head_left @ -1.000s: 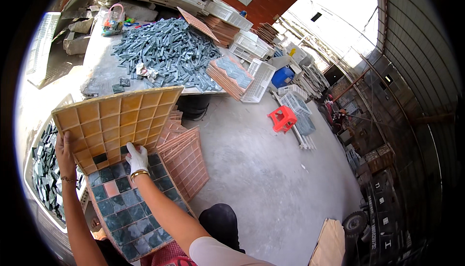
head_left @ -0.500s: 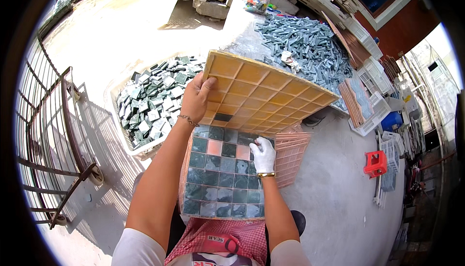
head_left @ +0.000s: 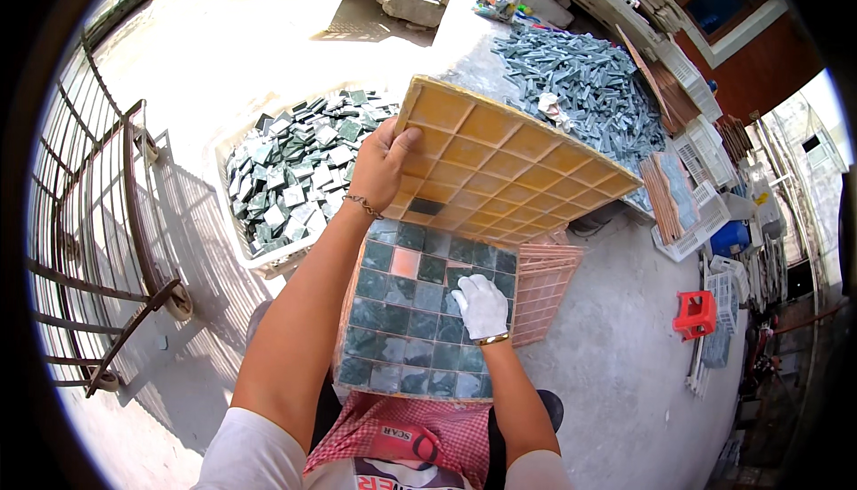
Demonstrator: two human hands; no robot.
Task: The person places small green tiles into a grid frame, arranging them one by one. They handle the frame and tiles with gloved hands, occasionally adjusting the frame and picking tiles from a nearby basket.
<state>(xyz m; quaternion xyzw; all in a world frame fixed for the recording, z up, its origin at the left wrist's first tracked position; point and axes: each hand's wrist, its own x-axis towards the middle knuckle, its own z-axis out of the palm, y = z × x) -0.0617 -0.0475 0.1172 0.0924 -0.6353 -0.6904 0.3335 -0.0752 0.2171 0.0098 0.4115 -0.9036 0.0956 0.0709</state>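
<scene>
My bare left hand [head_left: 379,169] grips the left edge of a yellow gridded tray [head_left: 509,160], tilted up, with one dark tile [head_left: 426,207] in its cells. Below it, over my lap, lies a second gridded tray filled with square green stone tiles [head_left: 393,320]. One cell [head_left: 405,263] there shows bare pink. My right hand [head_left: 483,307], in a white glove, lies palm down on these tiles with its fingers apart. Its fingertips touch near a cell where a dark tile leaves a pink strip showing. Whatever lies under the palm is hidden.
A white crate [head_left: 268,262] of loose green tiles stands at the left, beside a metal-barred cart [head_left: 134,213]. Narrow grey-green stone strips [head_left: 580,79] are heaped beyond the tray. Pink gridded trays [head_left: 546,289] sit at the right, with a red stool [head_left: 694,314] farther off.
My right hand has shifted down slightly, from bent fingertips to lying over the tiles. The cell beside it, bare pink before, is now mostly covered by a tile. My left hand keeps its hold.
</scene>
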